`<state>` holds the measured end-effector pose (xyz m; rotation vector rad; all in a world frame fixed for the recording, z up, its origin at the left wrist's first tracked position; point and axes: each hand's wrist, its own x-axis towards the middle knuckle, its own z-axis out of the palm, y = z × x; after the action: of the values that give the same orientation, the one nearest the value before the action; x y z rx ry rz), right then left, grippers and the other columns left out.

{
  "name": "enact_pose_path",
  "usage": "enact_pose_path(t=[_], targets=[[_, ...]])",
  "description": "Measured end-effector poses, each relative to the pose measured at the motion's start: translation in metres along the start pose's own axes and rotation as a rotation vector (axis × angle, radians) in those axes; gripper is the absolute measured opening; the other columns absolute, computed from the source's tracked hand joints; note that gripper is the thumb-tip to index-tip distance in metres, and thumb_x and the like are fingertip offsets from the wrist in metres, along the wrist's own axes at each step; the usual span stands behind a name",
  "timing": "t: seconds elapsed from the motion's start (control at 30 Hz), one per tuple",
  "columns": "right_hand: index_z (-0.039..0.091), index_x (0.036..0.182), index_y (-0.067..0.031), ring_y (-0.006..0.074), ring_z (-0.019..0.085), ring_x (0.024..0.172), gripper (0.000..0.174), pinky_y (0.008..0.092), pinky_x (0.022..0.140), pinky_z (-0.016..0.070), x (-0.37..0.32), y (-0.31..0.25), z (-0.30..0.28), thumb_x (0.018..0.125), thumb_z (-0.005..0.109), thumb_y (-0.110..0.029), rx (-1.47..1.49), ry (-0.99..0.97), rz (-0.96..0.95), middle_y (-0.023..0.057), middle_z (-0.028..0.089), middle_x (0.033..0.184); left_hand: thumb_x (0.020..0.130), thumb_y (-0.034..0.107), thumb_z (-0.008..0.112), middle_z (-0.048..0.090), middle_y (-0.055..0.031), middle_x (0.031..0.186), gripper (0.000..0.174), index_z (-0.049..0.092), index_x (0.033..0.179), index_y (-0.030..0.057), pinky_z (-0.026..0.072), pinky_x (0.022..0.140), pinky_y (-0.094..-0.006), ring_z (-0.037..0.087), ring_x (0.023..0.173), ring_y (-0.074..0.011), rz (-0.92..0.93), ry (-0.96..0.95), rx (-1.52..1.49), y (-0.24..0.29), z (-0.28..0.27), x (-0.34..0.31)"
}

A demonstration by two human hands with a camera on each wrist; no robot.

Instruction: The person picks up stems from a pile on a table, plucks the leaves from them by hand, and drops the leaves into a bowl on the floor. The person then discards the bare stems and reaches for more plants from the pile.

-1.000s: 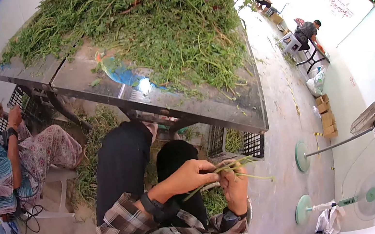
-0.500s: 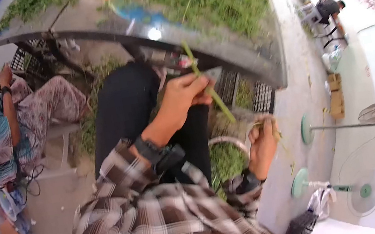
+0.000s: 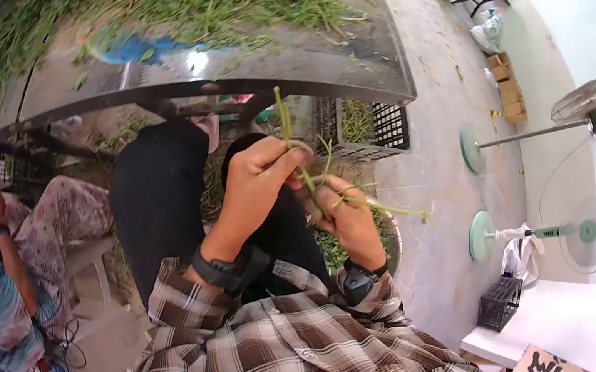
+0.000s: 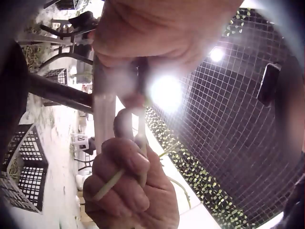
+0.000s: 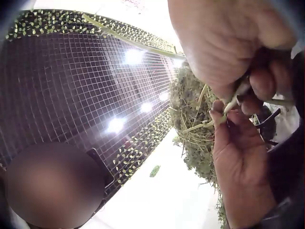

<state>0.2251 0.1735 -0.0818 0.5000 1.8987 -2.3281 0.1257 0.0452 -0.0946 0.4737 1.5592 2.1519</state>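
Observation:
In the head view, green stems [image 3: 307, 181] run between the two hands, above the lap. The left hand [image 3: 256, 191] pinches them between thumb and fingers, their upper ends standing above it. Just right and lower, the right hand [image 3: 348, 217] has its fingers curled round stems, and a thin sprig [image 3: 395, 209] sticks out to the right. In the left wrist view, a cut-looking stem piece [image 4: 109, 185] crosses the curled fingers of the right hand [image 4: 133, 186]. The right wrist view shows the left hand [image 5: 243, 162] pinching a stem close to the right hand [image 5: 228, 43].
A table [image 3: 220, 85] heaped with leafy greens [image 3: 222, 3] stands in front. Black crates [image 3: 386, 129] sit beneath its edge, and a basin of greens [image 3: 333, 249] lies below the right hand. A seated person [image 3: 3, 295] is at left; fans [image 3: 588, 231] stand at right.
Half a second ago the hands were apart, the left holding a stem upright; now they are together at the stems. The head view has shifted, with more white surface showing at lower right.

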Motion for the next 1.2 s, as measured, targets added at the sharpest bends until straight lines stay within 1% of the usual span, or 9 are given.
enact_pose_path(t=[0.13,0.23,0.33,0.43,0.5,0.57,0.67,0.77,1.2], targets=[[0.055,0.100,-0.0024,0.0041,0.041,0.055,0.021,0.0187,0.048,0.0318,-0.001,0.004,-0.006,0.091,0.047,-0.020,-0.124,0.122,-0.178,-0.0004,0.050,0.069,0.089,0.014,0.053,0.058,-0.0029,0.075,0.020,0.062,0.094,-0.0027,0.0476,0.059,-0.0231,0.055,0.067,-0.0079,0.007,-0.048,-0.037,-0.004,0.001,0.001],[0.054,0.098,-0.0040,0.0047,0.043,0.056,0.019,0.0191,0.049,0.0344,-0.009,-0.021,-0.017,0.092,0.045,-0.019,-0.271,0.731,-0.381,0.0003,0.052,0.075,0.091,0.020,0.050,0.059,-0.0033,0.077,0.026,0.061,0.098,-0.0027,0.0477,0.060,-0.0232,0.055,0.067,-0.0085,-0.029,-0.013,-0.055,0.005,0.003,-0.004],[0.053,0.096,-0.0028,0.0060,0.046,0.061,0.022,0.0198,0.051,0.0372,-0.002,-0.047,-0.070,0.093,0.042,-0.021,-0.276,1.005,-0.540,0.0012,0.054,0.078,0.092,0.023,0.048,0.060,-0.0038,0.076,0.029,0.062,0.099,-0.0021,0.0467,0.060,-0.0227,0.055,0.066,-0.0090,0.042,0.032,-0.037,0.017,-0.001,-0.001],[0.053,0.095,-0.0006,0.0083,0.051,0.060,0.024,0.0226,0.050,0.0390,0.025,-0.060,-0.155,0.092,0.043,-0.022,-0.310,0.915,-0.591,0.0046,0.057,0.083,0.092,0.025,0.048,0.059,-0.0035,0.074,0.031,0.063,0.095,-0.0022,0.0444,0.057,-0.0217,0.054,0.064,-0.0085,0.112,0.021,-0.073,0.037,0.002,0.004],[0.052,0.102,0.0030,0.0119,0.057,0.060,0.028,0.0241,0.049,0.0421,0.058,-0.044,-0.219,0.088,0.047,-0.020,-0.624,0.703,-0.145,0.0102,0.060,0.090,0.092,0.025,0.048,0.059,-0.0035,0.073,0.031,0.063,0.095,-0.0023,0.0442,0.056,-0.0217,0.054,0.063,-0.0086,0.195,0.028,-0.090,0.063,0.007,0.009],[0.051,0.108,0.0067,0.0149,0.061,0.061,0.033,0.0248,0.049,0.0461,0.082,0.022,-0.312,0.084,0.051,-0.017,-1.328,0.895,-0.279,0.0154,0.060,0.097,0.093,0.027,0.046,0.058,-0.0041,0.071,0.035,0.062,0.094,-0.0032,0.0437,0.054,-0.0215,0.054,0.061,-0.0093,0.303,0.044,-0.079,0.096,0.007,0.013],[0.050,0.113,0.0078,0.0158,0.062,0.071,0.036,0.0242,0.054,0.0491,0.063,-0.031,-0.238,0.083,0.053,-0.013,-0.609,0.874,-0.286,0.0164,0.059,0.101,0.094,0.030,0.044,0.058,-0.0055,0.070,0.039,0.062,0.093,-0.0050,0.0431,0.053,-0.0214,0.053,0.058,-0.0095,0.469,0.119,-0.097,0.139,-0.001,0.019],[0.051,0.111,0.0068,0.0147,0.061,0.072,0.032,0.0241,0.053,0.0484,0.064,-0.076,-0.194,0.084,0.052,-0.010,-0.498,0.781,-0.424,0.0144,0.059,0.101,0.093,0.031,0.044,0.057,-0.0069,0.068,0.042,0.060,0.091,-0.0073,0.0419,0.049,-0.0223,0.052,0.054,-0.0111,0.600,0.230,-0.175,0.154,-0.013,0.029],[0.055,0.107,0.0006,0.0127,0.057,0.073,0.026,0.0235,0.056,0.0464,0.161,-0.256,0.011,0.086,0.050,-0.014,-0.666,0.122,-0.573,0.0079,0.059,0.101,0.093,0.030,0.045,0.048,-0.0003,0.060,0.035,0.057,0.087,-0.0025,0.0342,0.043,-0.0218,0.043,0.047,-0.0075,0.472,0.513,-0.634,0.130,-0.081,0.038]])
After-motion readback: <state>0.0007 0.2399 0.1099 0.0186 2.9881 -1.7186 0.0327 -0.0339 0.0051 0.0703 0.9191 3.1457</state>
